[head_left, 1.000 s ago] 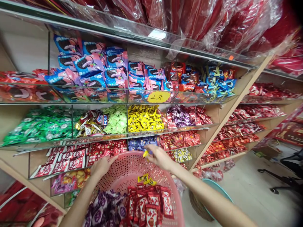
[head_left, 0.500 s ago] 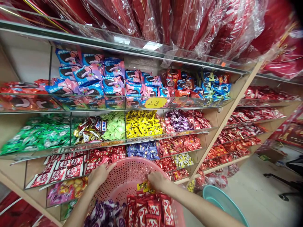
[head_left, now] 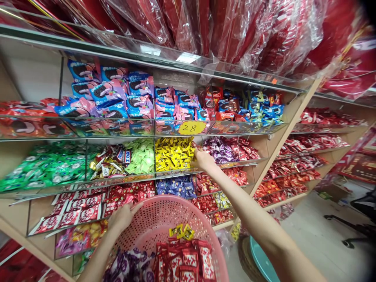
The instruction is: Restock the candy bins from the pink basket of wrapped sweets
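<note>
My left hand (head_left: 122, 216) is closed on the left rim of a pink perforated plastic basket (head_left: 164, 203). Inside the basket lie purple-wrapped candies (head_left: 129, 264), red-and-white snack packets (head_left: 185, 258) and a few yellow-wrapped candies (head_left: 183, 231). My right hand (head_left: 205, 159) is raised to the middle shelf, at the right edge of a heap of yellow-wrapped candies (head_left: 174, 154). Its fingertips are mostly hidden, so I cannot see whether they hold any candy. Purple-wrapped candies (head_left: 220, 150) fill the compartment to its right.
Glass shelf fronts (head_left: 132, 133) run across the display. Above sit blue-and-pink cookie packs (head_left: 108, 92) and a yellow tag (head_left: 192, 127) reading 28. Green candies (head_left: 49, 164) are at left. A wooden divider (head_left: 282, 145) slants at right; a teal basin (head_left: 261, 258) stands below.
My right hand has moved from inside the basket up to the yellow candies on the shelf. Yellow candies now show where it was. My left hand stays on the rim.
</note>
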The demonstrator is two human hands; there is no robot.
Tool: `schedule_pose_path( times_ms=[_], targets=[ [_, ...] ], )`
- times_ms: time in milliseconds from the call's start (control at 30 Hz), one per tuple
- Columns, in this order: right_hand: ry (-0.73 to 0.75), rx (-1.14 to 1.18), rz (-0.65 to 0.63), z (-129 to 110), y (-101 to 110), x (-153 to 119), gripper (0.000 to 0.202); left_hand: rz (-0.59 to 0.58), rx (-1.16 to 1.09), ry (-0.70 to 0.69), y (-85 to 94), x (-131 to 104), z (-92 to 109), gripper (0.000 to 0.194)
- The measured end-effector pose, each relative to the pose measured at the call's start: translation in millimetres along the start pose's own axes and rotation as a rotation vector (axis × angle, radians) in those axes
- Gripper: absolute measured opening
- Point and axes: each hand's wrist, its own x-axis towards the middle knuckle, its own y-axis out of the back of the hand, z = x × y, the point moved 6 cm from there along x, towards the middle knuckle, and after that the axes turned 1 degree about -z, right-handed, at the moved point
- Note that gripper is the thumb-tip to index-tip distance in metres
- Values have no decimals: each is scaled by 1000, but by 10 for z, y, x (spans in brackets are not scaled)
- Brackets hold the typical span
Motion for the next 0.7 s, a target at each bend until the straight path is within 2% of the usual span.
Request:
schedule_pose_path(
  times_ms=[133, 467, 567, 700],
  targets=[
    [3, -38, -62, -5, -130, 45, 30, 5, 2, -9, 3, 4, 7, 68],
    [-22, 9, -76, -36, -177, 62, 29, -4, 33, -7, 14, -10, 18, 64],
    [-46, 69, -37, 41, -193, 85, 24, -6, 21, -3, 6, -1, 14, 65],
    [-28, 238, 136, 170, -38, 32, 23, 1, 9, 4, 0, 10, 12, 66]
  ],
)
